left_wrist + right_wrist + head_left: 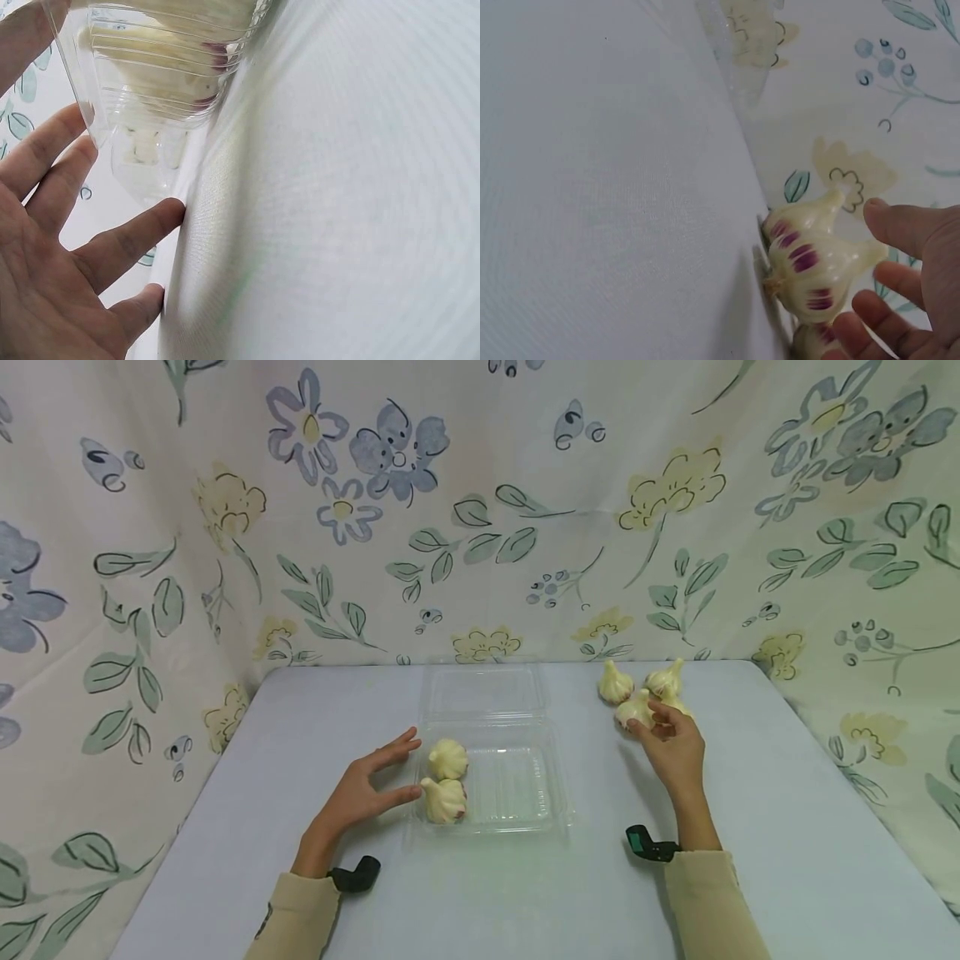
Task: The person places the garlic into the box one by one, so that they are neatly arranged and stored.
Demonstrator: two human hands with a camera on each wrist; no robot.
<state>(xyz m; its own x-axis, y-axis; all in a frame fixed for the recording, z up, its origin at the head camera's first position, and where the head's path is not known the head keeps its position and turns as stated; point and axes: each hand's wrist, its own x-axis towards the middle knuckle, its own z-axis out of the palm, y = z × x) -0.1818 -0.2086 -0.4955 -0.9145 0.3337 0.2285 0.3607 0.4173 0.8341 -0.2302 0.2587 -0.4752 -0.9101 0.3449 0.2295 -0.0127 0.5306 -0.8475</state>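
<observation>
My left hand (365, 789) is at the left side of a clear plastic clamshell box (517, 777), its fingers spread and the fingertips touching the box's edge. Inside, along the left wall, sit two garlic bulbs: a rear bulb (448, 760) and a front bulb (444, 802). At the back right my right hand (672, 747) reaches over a small cluster of garlic bulbs. In the right wrist view the thumb and fingers stand apart around the stem of one garlic bulb (814, 274), without a visible pinch. Part of the cluster is hidden behind the hand.
The box's lid (483, 693) lies folded back towards the rear of the white table (525, 902). A flower-printed cloth (480, 585) hangs behind the table and along its sides. Another garlic bulb (615, 683) stands at the cluster's left.
</observation>
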